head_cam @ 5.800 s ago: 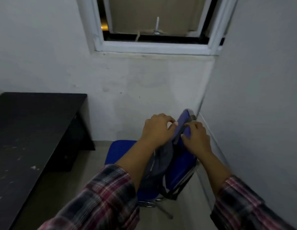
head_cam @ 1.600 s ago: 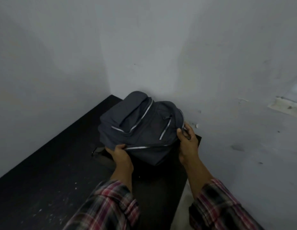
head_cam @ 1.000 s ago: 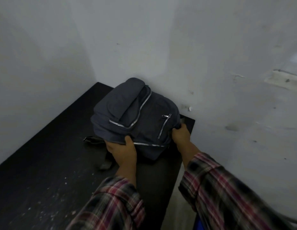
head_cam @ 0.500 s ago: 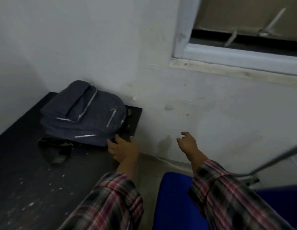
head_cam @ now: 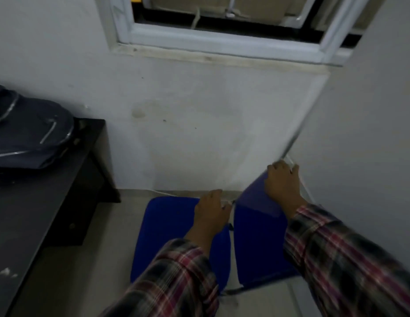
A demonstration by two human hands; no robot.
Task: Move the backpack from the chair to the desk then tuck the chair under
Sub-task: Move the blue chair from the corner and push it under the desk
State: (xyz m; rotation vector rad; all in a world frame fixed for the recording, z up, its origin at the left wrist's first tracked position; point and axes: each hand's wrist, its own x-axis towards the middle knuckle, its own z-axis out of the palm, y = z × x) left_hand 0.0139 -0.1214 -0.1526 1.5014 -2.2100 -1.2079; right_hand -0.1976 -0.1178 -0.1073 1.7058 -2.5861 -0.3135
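Observation:
The dark grey backpack (head_cam: 28, 133) lies on the black desk (head_cam: 28, 213) at the left, against the wall, with nobody touching it. The blue chair (head_cam: 172, 227) stands on the floor to the right of the desk, its seat toward the desk and its backrest (head_cam: 256, 239) by the right wall. My right hand (head_cam: 283, 184) is curled over the top edge of the backrest. My left hand (head_cam: 211, 213) reaches over the seat to the near corner of the backrest, fingers bent; motion blur hides whether it grips.
A white wall with a window (head_cam: 222, 26) faces me, and a second wall (head_cam: 371, 133) runs close along the chair's right side. Pale floor (head_cam: 89, 259) shows between desk and chair. The desk's dark side panel (head_cam: 94, 179) stands left of the seat.
Both hands have let go of the backpack, which stays on the desk. My view has swung right and down, and both hands have come to the chair's backrest.

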